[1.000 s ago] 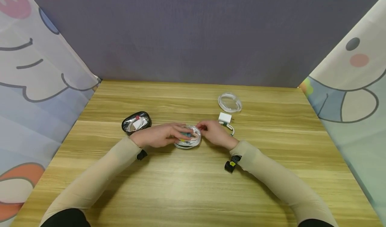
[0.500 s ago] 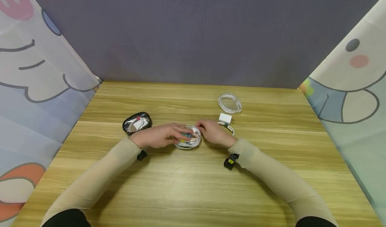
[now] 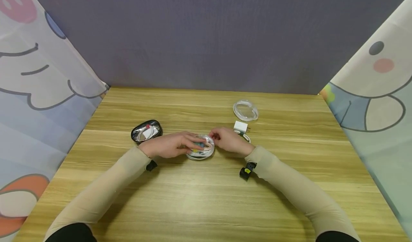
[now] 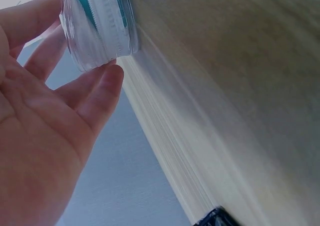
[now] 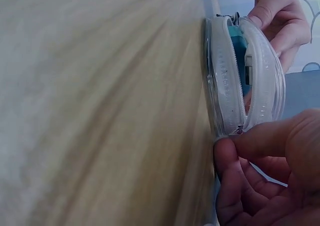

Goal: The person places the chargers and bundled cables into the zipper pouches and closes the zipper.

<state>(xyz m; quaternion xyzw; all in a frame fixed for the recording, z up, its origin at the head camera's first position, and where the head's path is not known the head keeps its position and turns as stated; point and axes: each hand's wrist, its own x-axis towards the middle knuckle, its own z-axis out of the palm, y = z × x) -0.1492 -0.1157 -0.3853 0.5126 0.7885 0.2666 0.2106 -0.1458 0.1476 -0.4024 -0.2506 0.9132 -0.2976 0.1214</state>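
Fingers [image 4: 102, 88] of the left hand [image 3: 172, 145] are closed over the clear pouch [image 3: 207, 149] from the left, while its right edge, beside the zip's end, seems pinched by those of the right hand [image 3: 230, 141], though exactly what is caught there is hidden. For clean work on the gaping zip [image 5: 235, 68], its tape is best kept taut and the teal item [image 5: 238, 42] clear of the teeth. Midway across the bench [image 3: 193, 195], the pouch is laid broadly flat, zip facing near and running left to right; being roundish, no clear long axis is shown.
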